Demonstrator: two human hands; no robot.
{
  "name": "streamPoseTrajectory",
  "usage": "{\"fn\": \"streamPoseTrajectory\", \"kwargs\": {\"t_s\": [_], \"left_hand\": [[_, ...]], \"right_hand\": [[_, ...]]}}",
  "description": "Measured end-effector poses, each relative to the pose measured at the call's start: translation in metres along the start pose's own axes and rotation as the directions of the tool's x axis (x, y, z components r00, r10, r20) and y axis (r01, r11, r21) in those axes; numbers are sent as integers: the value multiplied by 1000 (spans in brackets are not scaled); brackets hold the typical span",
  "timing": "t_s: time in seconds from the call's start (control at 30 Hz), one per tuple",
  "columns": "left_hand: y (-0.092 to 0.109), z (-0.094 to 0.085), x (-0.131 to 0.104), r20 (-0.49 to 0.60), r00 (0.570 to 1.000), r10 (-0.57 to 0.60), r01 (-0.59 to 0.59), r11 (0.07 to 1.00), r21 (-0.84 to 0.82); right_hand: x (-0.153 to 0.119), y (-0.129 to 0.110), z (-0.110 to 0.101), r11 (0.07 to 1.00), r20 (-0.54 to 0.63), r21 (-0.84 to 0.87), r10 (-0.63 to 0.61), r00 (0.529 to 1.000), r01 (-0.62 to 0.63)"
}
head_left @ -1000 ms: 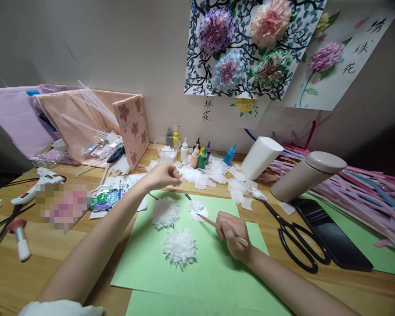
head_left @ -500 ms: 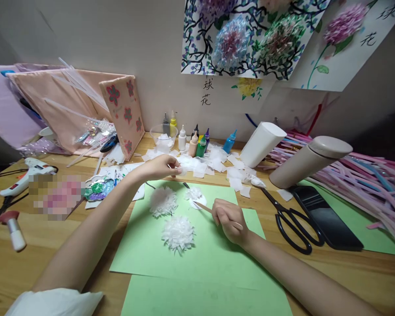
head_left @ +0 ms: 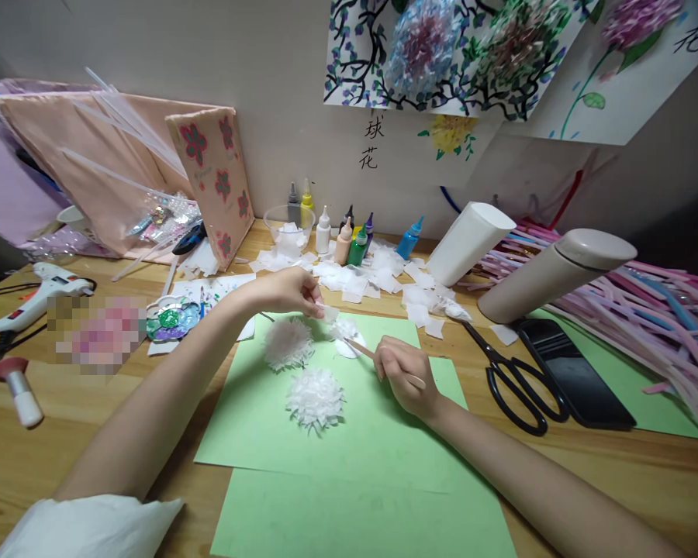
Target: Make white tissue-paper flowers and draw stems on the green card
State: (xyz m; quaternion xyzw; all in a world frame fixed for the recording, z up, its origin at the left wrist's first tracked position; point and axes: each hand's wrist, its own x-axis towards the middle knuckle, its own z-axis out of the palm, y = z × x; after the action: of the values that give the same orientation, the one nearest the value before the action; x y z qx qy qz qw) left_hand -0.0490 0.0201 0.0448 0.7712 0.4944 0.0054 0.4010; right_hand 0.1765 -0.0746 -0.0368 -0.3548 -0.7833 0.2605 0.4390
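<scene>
Between the fingertips of my left hand [head_left: 300, 293] is a small white tissue paper square [head_left: 328, 312], held over the back of the green paper [head_left: 384, 434]. My right hand [head_left: 404, 376] is closed round a thin wooden stick [head_left: 361, 348]. Its tip points left and reaches a partly covered white paper disc [head_left: 349, 349] with a tuft of tissue on it. Two fluffy white paper flowers lie on the green paper: one [head_left: 289, 343] in shadow beneath my left wrist, the other [head_left: 315, 398] nearer to me.
Loose tissue squares [head_left: 354, 280] and paint bottles [head_left: 357, 246] spread along the back. To the right are black-handled scissors [head_left: 517, 387], a phone [head_left: 575, 373], a tumbler [head_left: 550, 279] and pipe cleaners [head_left: 651, 310]. A glue gun [head_left: 32, 298] and a paint palette [head_left: 171, 319] are at left.
My left hand has moved slightly right and towards the disc with the tissue square. The stick's tip has shifted onto the tuft's edge. The camera view has tilted a little.
</scene>
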Motion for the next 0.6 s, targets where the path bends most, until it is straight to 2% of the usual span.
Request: {"fn": "streamPoseTrajectory", "kwargs": {"t_s": [0.13, 0.2, 0.27, 0.3, 0.33, 0.43, 0.6], "left_hand": [[-2, 8, 5, 34, 998, -54, 48, 986, 157], [3, 13, 4, -80, 994, -73, 92, 955, 283], [12, 17, 0, -239, 969, -60, 152, 908, 390], [18, 20, -3, -283, 958, -43, 164, 893, 420], [24, 24, -6, -266, 964, -23, 140, 891, 431], [39, 37, -11, -94, 995, -36, 72, 907, 416], [44, 57, -6, -98, 995, -23, 68, 874, 480]], "right_hand": [[-2, 1, -1, 996, -22, 49, -75, 997, 76], [-4, 1, -1, 992, -30, 73, -104, 994, 106], [-5, 1, -1, 992, -53, 81, -95, 994, 100], [-5, 2, -2, 993, -70, 82, -81, 994, 87], [-5, 2, -2, 994, -86, 82, -65, 994, 72], [-6, 3, -2, 995, -112, 87, -34, 993, 43], [-6, 4, -2, 995, -117, 93, -35, 993, 46]]}}
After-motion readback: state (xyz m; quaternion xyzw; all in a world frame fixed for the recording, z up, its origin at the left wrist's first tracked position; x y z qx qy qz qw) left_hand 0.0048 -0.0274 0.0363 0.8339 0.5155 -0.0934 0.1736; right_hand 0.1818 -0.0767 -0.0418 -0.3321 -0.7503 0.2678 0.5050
